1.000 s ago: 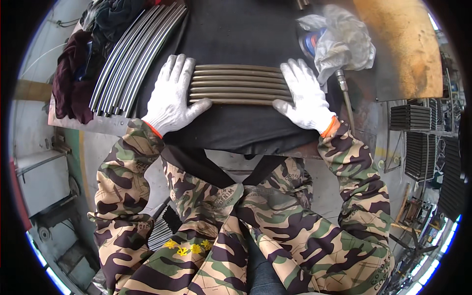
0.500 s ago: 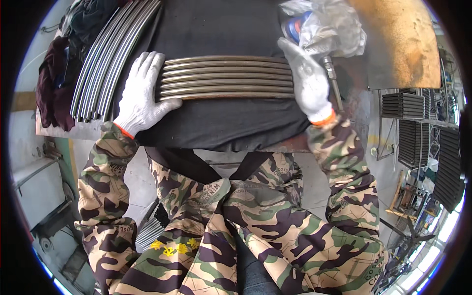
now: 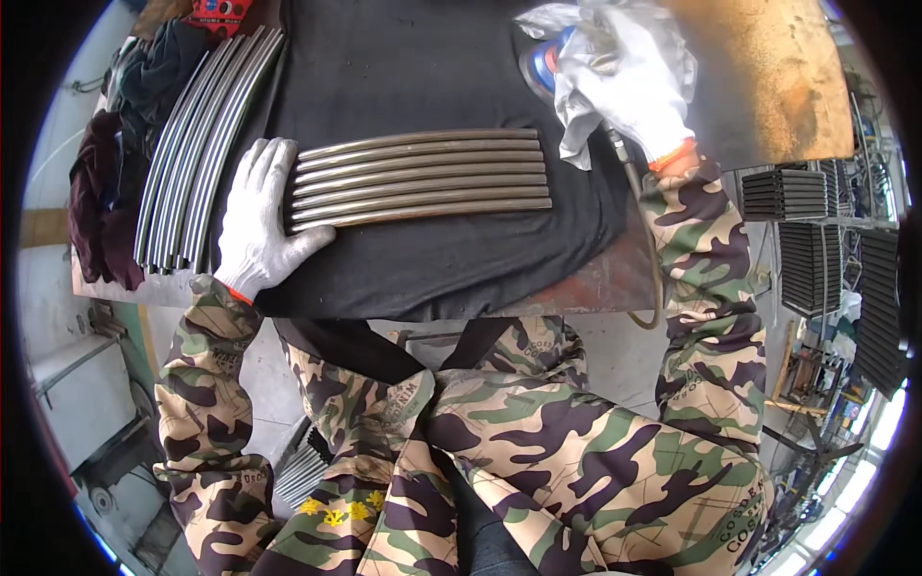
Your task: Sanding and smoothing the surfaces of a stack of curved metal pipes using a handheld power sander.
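Note:
My left hand (image 3: 257, 219), in a white knit glove, lies open against the left ends of a row of metal tubes (image 3: 421, 175). Its fingers are stretched out and its thumb stands apart along the nearest tube. The tubes lie side by side on a black cloth (image 3: 413, 259). At the far right, my gloved right hand (image 3: 639, 91) is closed over a sander (image 3: 545, 67) wrapped in clear plastic. The sander's round blue and red head shows at the left of the wrap. Its fingertips are partly hidden by the plastic.
More bright tubes (image 3: 206, 154) lie lengthwise at the left of the table. Dark clothes (image 3: 110, 202) are heaped beyond them. A hose (image 3: 645, 226) drops from the sander over the table's front edge. Stacked dark tubes (image 3: 786, 197) stand on racks at the right.
My right hand has left the tubes' right ends and moved up and right onto the sander. My left hand stays at the left ends. The whole view has shifted slightly.

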### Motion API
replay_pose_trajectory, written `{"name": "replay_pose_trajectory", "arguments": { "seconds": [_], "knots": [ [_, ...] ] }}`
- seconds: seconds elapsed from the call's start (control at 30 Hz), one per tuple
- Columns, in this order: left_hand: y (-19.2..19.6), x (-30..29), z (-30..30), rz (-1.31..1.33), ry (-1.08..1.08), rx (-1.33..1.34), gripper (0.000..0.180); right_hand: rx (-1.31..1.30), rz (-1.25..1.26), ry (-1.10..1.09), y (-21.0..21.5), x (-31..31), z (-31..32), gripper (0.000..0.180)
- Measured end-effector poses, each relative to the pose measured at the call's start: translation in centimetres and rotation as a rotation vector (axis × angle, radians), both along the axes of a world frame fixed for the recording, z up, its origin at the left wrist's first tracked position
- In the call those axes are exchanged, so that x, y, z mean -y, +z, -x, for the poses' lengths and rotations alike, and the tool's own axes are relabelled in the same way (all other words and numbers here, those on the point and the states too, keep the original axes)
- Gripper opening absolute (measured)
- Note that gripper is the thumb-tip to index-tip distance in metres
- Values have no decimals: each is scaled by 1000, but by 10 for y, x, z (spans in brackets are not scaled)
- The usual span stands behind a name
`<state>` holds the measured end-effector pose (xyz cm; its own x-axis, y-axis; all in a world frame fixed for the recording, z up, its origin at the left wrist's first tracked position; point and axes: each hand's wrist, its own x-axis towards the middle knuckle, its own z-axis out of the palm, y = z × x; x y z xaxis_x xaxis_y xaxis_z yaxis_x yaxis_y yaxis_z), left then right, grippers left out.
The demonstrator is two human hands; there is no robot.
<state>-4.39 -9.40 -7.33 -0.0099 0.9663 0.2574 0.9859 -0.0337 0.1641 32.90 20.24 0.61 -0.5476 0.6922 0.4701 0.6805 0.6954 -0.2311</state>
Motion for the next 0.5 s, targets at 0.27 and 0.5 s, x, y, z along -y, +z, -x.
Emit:
{"name": "replay_pose_trajectory", "arguments": {
  "seconds": [0.27,0.5],
  "knots": [
    [3,0,0,-6,4,35,111,-174,208,51,11,6,-28,34],
    [3,-6,-5,7,16,46,111,-783,23,157,74,-87,-86,20]
  ]
}}
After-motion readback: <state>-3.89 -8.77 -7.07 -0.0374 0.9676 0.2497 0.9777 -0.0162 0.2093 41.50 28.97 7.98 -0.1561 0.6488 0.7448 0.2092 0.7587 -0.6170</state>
